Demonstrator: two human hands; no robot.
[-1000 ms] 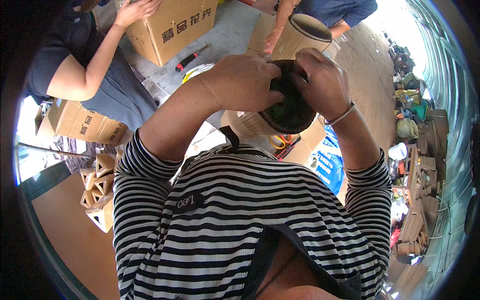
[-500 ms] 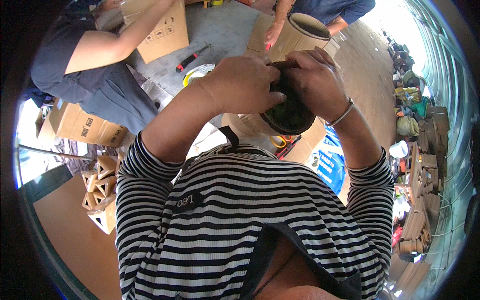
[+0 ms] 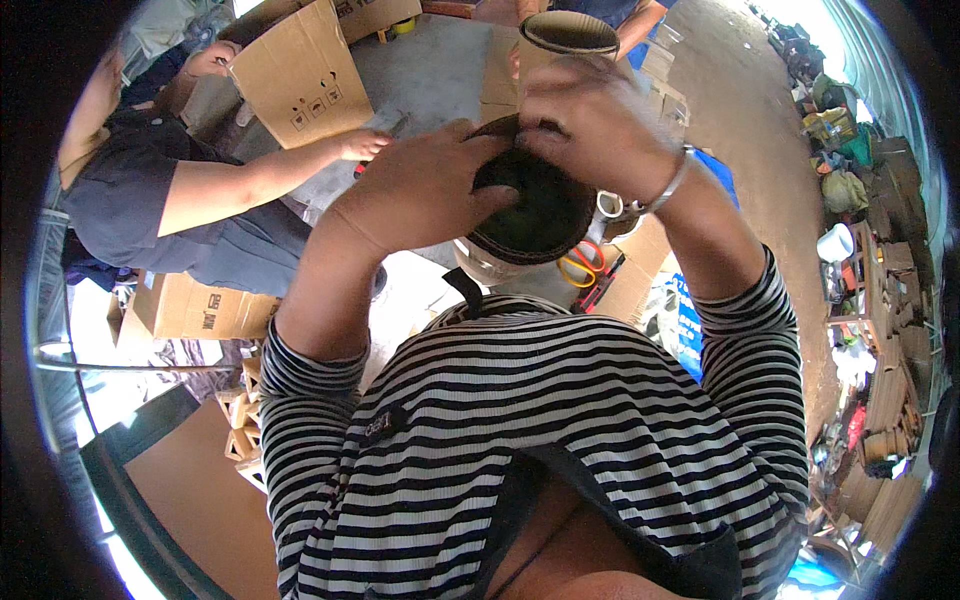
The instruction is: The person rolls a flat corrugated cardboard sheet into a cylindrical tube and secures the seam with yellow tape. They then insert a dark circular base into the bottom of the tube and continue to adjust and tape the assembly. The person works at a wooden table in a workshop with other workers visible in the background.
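Note:
A round cardboard cylinder (image 3: 520,257) is held in front of my chest, its open mouth tilted toward me and its inside dark. My left hand (image 3: 410,190) grips its left rim, thumb inside the mouth and fingers over the far edge. At the far right rim, my right hand (image 3: 600,125) is closed with bent fingers pinching the edge; motion blurs it a little. Just beyond it stands a second, taller cardboard cylinder (image 3: 570,40), open at the top. Scissors (image 3: 588,268) with orange and yellow handles lie below the held cylinder, near a white ring (image 3: 608,205).
On the left a co-worker's arm (image 3: 240,190) reaches across the grey surface (image 3: 420,75), beside a cardboard box (image 3: 300,85). Another person's arm (image 3: 640,25) is behind the taller cylinder. Cardboard stacks and clutter (image 3: 880,330) line the right wall.
The held cylinder and my hands have shifted left in view. My right hand has moved up along the rim. The co-worker's hand has come down to the red-and-black tool on the grey surface.

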